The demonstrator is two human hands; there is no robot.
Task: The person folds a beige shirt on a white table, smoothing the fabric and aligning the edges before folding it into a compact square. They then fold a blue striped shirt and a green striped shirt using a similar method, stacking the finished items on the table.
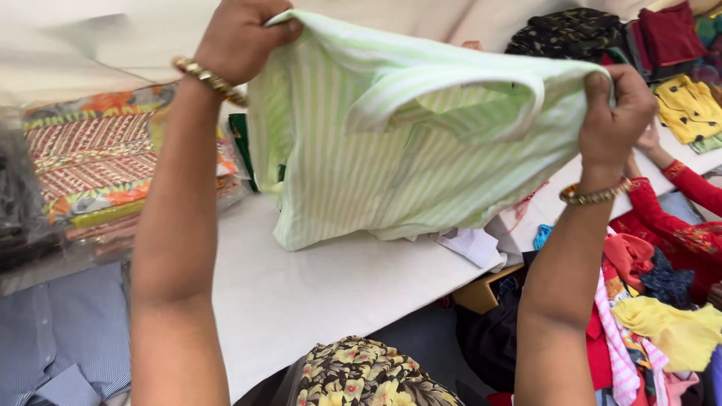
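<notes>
I hold a pale green striped shirt (391, 143) up above the white worktop (316, 293), its lower edge trailing onto the surface. My left hand (241, 37) has its fingers pinched tight on one top corner, my right hand (617, 113) has its fingers clamped on the other, so the cloth hangs stretched between them. To my left lie patterned fabric packs (90, 165); to my right a heap of coloured clothes (662, 323). Another person's red sleeve (677, 225) shows there, though their hand is mostly hidden.
</notes>
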